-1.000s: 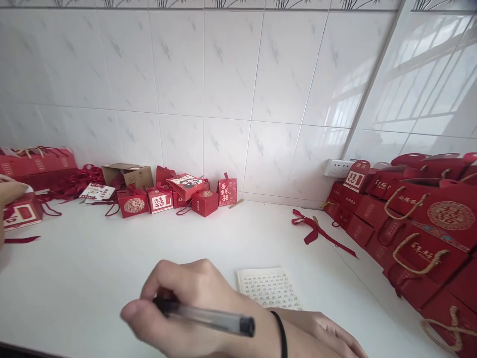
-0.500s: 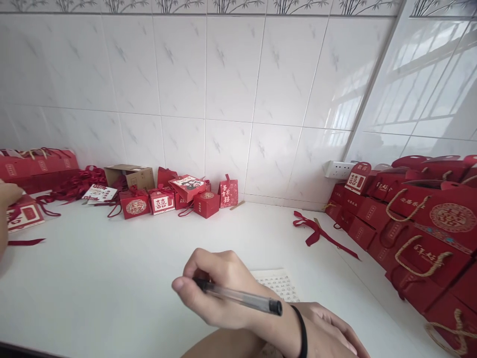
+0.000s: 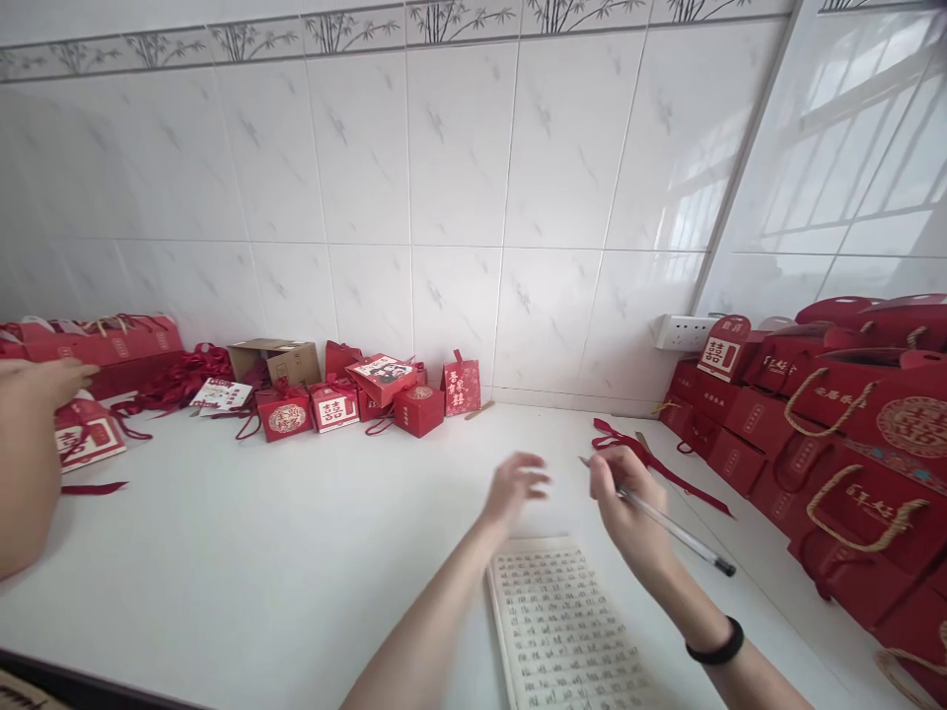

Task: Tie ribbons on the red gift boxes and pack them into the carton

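My right hand (image 3: pixel 628 508), with a black band on its wrist, grips a clear pen (image 3: pixel 685 537) with a black end cap. The pen slants across the palm, its tip pointing up and left past the fingers. My left hand (image 3: pixel 516 488) is in the air just beyond the notebook's top edge. Its fingers are bent but apart, a little smeared by motion, with nothing in them. Below and between my arms, a notebook (image 3: pixel 558 621) lies face up, its page covered with rows of handwritten characters. Neither hand touches the page.
At far left is another person's hand (image 3: pixel 36 385), near a red gift box (image 3: pixel 93 444). Small red boxes (image 3: pixel 420 412), a brown carton (image 3: pixel 285 360) and ribbons (image 3: pixel 184 375) line the tiled wall. Stacked red boxes (image 3: pixel 850 414) fill the right side; a loose red ribbon (image 3: pixel 685 483) lies beside them.
My crossed arms have come apart: the right hand with the pen moved right, the left hand moved left and away from me. The notebook page is now uncovered. The view shifted slightly left.
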Motion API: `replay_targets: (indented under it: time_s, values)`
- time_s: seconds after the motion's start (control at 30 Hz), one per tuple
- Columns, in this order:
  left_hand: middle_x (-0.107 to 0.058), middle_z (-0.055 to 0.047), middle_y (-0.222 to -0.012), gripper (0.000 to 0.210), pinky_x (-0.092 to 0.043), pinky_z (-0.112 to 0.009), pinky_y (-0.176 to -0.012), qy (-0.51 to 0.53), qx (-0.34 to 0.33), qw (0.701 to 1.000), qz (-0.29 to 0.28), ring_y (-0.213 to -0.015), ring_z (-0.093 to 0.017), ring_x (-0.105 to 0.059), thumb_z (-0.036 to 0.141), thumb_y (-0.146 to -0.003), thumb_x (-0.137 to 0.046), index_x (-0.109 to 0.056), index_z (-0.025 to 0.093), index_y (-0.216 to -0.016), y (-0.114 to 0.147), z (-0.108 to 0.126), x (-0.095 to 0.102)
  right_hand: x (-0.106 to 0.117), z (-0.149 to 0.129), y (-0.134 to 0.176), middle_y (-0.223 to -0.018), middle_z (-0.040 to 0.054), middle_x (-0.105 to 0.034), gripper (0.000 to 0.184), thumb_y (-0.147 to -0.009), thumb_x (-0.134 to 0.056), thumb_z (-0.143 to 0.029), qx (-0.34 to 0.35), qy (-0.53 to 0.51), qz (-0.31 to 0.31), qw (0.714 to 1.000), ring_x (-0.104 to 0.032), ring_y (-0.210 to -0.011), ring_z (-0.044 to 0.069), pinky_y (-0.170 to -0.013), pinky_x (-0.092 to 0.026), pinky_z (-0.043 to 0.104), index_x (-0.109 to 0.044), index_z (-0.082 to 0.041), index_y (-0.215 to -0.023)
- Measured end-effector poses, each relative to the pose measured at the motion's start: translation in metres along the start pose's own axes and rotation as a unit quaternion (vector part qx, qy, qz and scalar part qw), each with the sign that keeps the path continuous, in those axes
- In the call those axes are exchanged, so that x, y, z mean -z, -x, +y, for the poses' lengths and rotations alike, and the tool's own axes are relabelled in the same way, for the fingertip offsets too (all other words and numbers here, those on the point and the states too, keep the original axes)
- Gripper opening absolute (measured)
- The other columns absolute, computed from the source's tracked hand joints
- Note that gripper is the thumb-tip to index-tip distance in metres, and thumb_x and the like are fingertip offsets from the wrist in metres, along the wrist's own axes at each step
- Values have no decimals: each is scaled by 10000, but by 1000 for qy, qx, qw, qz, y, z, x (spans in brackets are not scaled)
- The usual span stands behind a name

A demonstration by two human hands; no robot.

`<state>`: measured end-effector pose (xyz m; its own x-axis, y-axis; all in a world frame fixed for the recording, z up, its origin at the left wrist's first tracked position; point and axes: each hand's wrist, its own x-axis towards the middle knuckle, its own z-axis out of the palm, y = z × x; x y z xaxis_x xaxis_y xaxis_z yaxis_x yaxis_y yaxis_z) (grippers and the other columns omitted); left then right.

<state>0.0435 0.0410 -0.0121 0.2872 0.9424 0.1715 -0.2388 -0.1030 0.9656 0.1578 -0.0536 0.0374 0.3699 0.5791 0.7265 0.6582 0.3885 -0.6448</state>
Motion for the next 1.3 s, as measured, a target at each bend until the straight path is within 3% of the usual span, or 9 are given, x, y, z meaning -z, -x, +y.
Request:
replay_targets:
  time_s: [0.1, 0.2, 0.33, 0.43, 0.63, 0.83, 1.0, 1.2, 1.3]
  values:
    - [-489, -94, -1183, 344, -353, -440, -1060, -120, -41, 971, 200, -1226, -225, -433, 56, -762, -486, -501, 173, -1085, -24, 2, 42, 13, 62, 6, -609, 16, -554, 314, -835, -428, -508, -97, 55, -32, 993, -509, -522, 154, -484, -392, 248, -488, -211, -751]
    - [-404, -158, -1267, 438, -188, -475, -1141, -201, -47, 931, 301, -1329, -274, -288, 49, -712, -509, -432, 120, -1137, -48, 4, 82, 14, 96, 12, -686, 44, -620, 389, -837, -411, -581, -186, 50, -99, 976, -578, -629, 191, -530, -433, 268, -527, -211, -844]
    - [-361, -194, -1325, 577, -131, -462, -1157, -282, -48, 899, 332, -1367, -304, -219, 89, -675, -590, -367, 91, -1207, -78, 8, 122, 4, 95, 13, -723, 54, -651, 401, -860, -362, -566, -255, -2, -165, 953, -606, -675, 201, -559, -441, 274, -538, -206, -878]
    - [-301, -216, -1385, 729, -154, -488, -1145, -319, -32, 882, 344, -1387, -334, -175, 157, -650, -672, -299, 98, -1273, -99, 9, 145, -1, 90, 13, -713, 42, -643, 369, -889, -310, -510, -252, 0, -215, 943, -605, -708, 195, -625, -437, 284, -509, -212, -801]
    - [-298, -235, -1419, 945, -262, -431, -1124, -350, -7, 875, 333, -1365, -303, -285, 265, -621, -758, -182, 117, -1355, -132, 6, 174, -7, 103, 12, -686, 21, -600, 356, -899, -306, -515, -224, 70, -220, 947, -551, -644, 180, -587, -402, 280, -439, -223, -746]
    - [-360, -221, -1398, 999, -281, -454, -1115, -357, -10, 879, 316, -1327, -315, -351, 233, -584, -778, -175, 119, -1373, -139, 7, 174, -12, 107, 11, -619, 4, -545, 269, -887, -304, -434, -185, 104, -235, 949, -470, -532, 166, -532, -357, 277, -406, -231, -744]
    - [-338, -192, -1403, 973, -277, -400, -1134, -367, -73, 880, 291, -1332, -290, -345, 188, -548, -781, -246, 131, -1358, -111, 6, 155, -10, 101, 11, -709, 23, -564, 111, -862, -327, -289, -162, 134, -229, 951, -523, -575, 178, -537, -371, 276, -419, -225, -863]
    - [-334, -180, -1390, 994, -303, -463, -1119, -390, -287, 828, 282, -1346, -314, -301, 132, -569, -750, -198, 181, -1394, -51, 3, 117, -3, 91, 6, -1037, 104, -570, 453, -749, -299, 13, -164, 199, -241, 936, -575, -872, 190, -636, -414, 263, -473, -189, -1117]
    - [-328, -191, -1360, 976, -377, -449, -1072, -348, -316, 847, 248, -1313, -308, -348, 126, -581, -746, -203, 177, -1390, -28, 4, 91, 7, 88, 2, -1010, 109, -547, 453, -719, -301, 29, -153, 247, -249, 924, -568, -809, 193, -594, -402, 251, -541, -181, -1040]
